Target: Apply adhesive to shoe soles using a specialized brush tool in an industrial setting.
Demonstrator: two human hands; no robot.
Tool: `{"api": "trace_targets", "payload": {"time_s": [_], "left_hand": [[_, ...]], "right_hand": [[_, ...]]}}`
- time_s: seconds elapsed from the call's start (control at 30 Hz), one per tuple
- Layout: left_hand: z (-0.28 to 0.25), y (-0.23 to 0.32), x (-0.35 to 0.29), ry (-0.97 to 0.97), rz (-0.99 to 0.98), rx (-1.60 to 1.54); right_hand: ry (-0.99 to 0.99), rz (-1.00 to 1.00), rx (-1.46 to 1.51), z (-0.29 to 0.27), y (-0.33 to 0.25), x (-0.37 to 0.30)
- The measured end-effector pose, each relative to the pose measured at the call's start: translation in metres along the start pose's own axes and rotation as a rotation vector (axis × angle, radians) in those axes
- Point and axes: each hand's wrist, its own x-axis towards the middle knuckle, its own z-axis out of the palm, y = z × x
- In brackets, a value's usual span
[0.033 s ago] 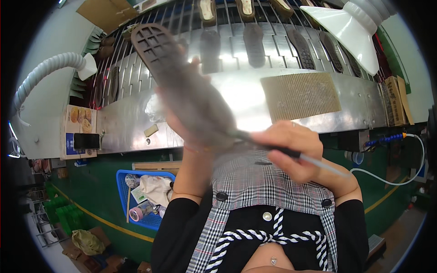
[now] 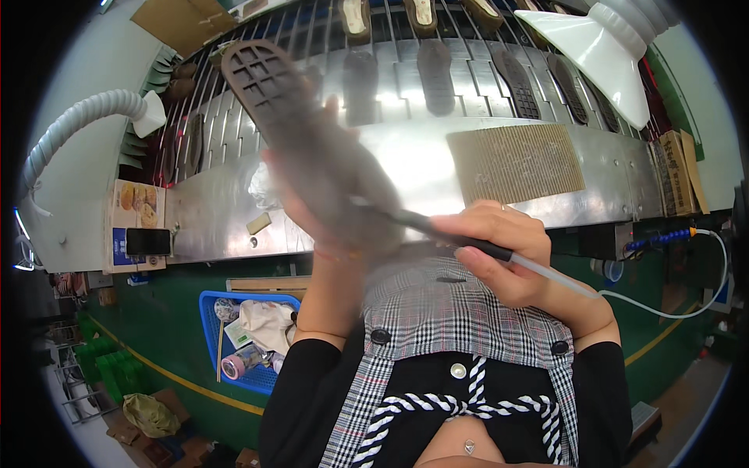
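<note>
A dark brown shoe sole [image 2: 312, 148] is tilted up in front of me, with a grid pattern showing at its far end. My left hand [image 2: 296, 207] is closed around it from below and behind, its fingertips showing past the right edge. My right hand [image 2: 507, 249] grips a slim black-handled applicator [image 2: 476, 246] with a pale tube [image 2: 554, 281] running from its back end. The applicator's front end lies over the near part of the sole. Motion blurs that end, so I cannot tell its tip's shape or whether it touches.
A ribbed cardboard sheet [image 2: 519, 164] and a small pale block [image 2: 259, 224] lie on the metal bench [image 2: 211, 226]. Beyond, more soles [image 2: 434, 78] rest on a slatted conveyor. A white hood [image 2: 608, 62] hangs at upper right. A blue basket [image 2: 209, 320] stands at lower left.
The applicator's front end has shifted up and left over the sole, and my right hand has moved slightly with it. The sole and my left hand stay nearly in place.
</note>
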Motion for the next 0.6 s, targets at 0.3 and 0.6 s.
{"api": "trace_targets", "payload": {"time_s": [0.3, 0.6], "left_hand": [[-0.028, 0.007, 0.016, -0.215, -0.199, -0.535], [-0.035, 0.011, 0.017, -0.17, -0.427, -0.533]], "right_hand": [[-0.056, -0.102, -0.005, 0.005, -0.005, 0.001], [-0.229, -0.181, 0.002, -0.002, -0.012, 0.003]]}}
